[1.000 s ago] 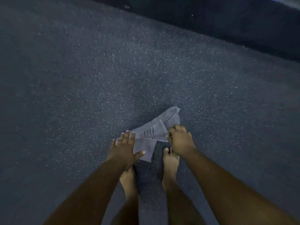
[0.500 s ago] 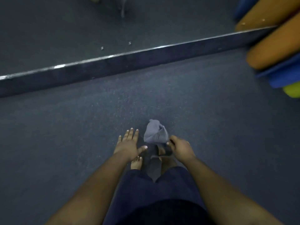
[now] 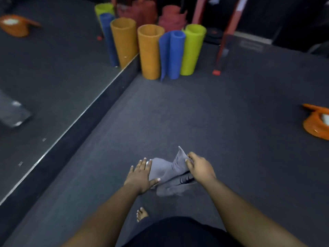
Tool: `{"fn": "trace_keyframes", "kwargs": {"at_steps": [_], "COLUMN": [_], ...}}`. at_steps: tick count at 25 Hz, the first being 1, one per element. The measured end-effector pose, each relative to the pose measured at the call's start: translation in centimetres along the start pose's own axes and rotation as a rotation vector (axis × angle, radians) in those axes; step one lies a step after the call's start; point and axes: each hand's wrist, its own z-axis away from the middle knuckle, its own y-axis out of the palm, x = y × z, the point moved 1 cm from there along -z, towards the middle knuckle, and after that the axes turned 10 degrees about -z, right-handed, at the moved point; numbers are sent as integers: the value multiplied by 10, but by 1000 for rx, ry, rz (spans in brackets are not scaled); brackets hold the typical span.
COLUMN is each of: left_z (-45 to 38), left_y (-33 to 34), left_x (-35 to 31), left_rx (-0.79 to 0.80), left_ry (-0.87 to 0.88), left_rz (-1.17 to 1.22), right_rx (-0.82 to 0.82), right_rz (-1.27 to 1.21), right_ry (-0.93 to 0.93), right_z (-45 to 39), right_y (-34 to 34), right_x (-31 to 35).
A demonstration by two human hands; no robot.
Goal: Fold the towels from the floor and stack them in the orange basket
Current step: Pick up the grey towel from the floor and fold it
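The right hand (image 3: 200, 166) pinches the soft, light grey cloth towel (image 3: 165, 171) at its upper edge; the left hand (image 3: 140, 175) lies flat, fingers straight. Grasp corners. The orange basket (image 3: 315, 125) sits at 3 o'clock.

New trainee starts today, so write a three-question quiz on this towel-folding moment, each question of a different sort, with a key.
1. True or false: the right hand pinches the grey towel and holds part of it raised.
2. Multiple choice: where does the orange basket sit? A) at the right edge of the view, on the floor; B) between the person's feet; C) on top of the rolled mats.
3. Fill in: the left hand lies with straight fingers, ____ against the towel's left side.

Key: 1 true. 2 A. 3 flat; the thumb reaches toward the cloth. The rolled mats stand upright by the mirror, far ahead of the towel.
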Motion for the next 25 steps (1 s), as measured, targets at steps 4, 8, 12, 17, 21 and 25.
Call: {"fn": "trace_keyframes", "kwargs": {"at_steps": [4,8,12,17,21,25], "left_z": [-11,-8,0,-4,-18,-48], "left_y": [-22,-32,-38,-50,-58,-68], "left_x": [-129,-264,-404,-544,-647,-742], "left_rx": [-40,-83,-115,-137,-150,-164], "left_ry": [150,270,446,645,773,866], "left_rz": [-138,-187,-277,-398,-441,-463], "right_rx": [-176,-275,-380,-507,-596,-650], "right_rz": [-18,-10,0,39,64,119], "right_ry": [123,208,318,445,553,622], "right_z": [66,135,205,276,316,324], "right_y": [-80,-150,-221,-295,-352,-413], "right_x": [-99,-192,-274,-346,-406,-467]}}
